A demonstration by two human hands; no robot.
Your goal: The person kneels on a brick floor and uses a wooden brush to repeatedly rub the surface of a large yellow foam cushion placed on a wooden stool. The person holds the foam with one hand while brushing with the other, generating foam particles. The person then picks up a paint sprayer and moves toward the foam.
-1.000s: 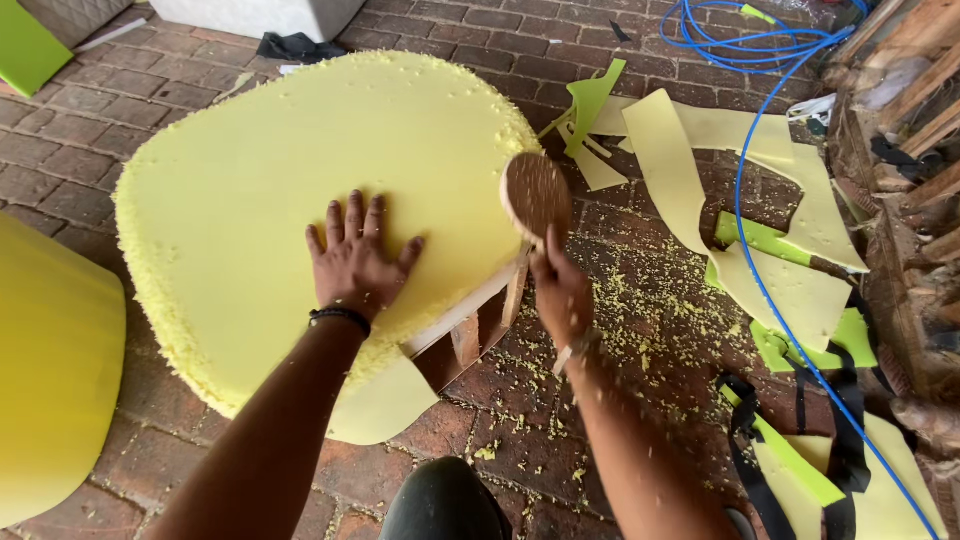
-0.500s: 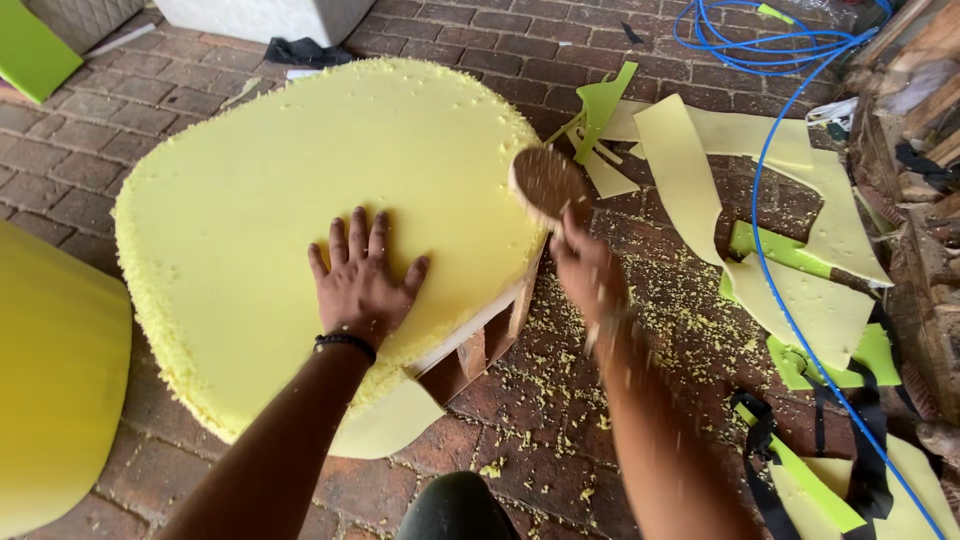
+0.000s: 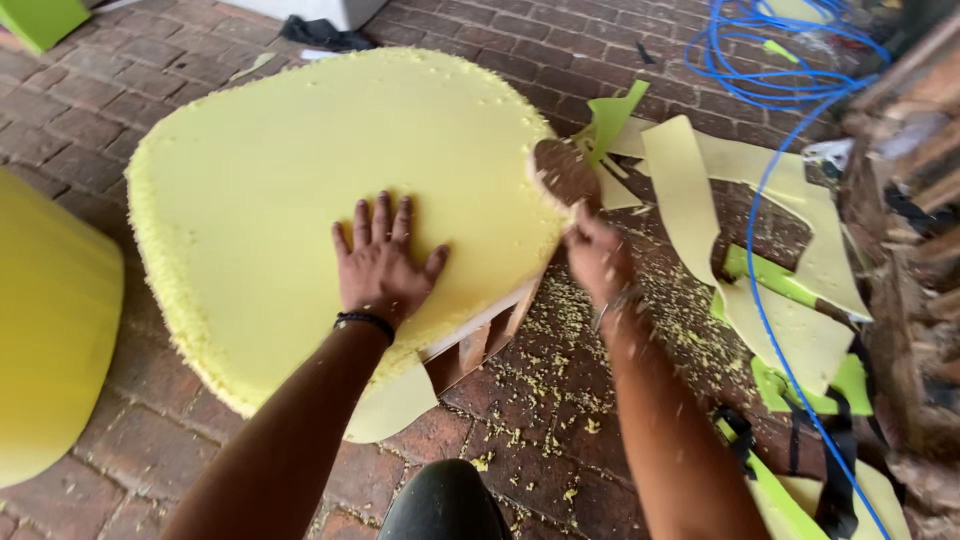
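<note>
- Head view: since 0.5 seconds ago the left hand (image 3: 385, 262) has stayed flat on the yellow foam pad (image 3: 300, 190), with its fingers spread and gripping nothing.
- The right hand (image 3: 598, 255) has stayed at the pad's 3 o'clock edge, clenched around a brown tool (image 3: 563, 172) that points toward 11 o'clock.
- The tool and right hand are blurry, so I cannot tell what kind of tool it is.
- The pad is big, soft and rounded, with crumbly, ragged edges. It lies in the middle, on a wooden frame (image 3: 487, 335) that peeks out at 5 o'clock.
- Thin yellow foam strips (image 3: 690, 210) lie at 3 o'clock on the red brick floor (image 3: 560, 60), among little yellow crumbs.
- A blue hose (image 3: 770, 60) loops at 1 o'clock.
- Another yellow cushion (image 3: 50, 330) at 9 o'clock is cut off.
</note>
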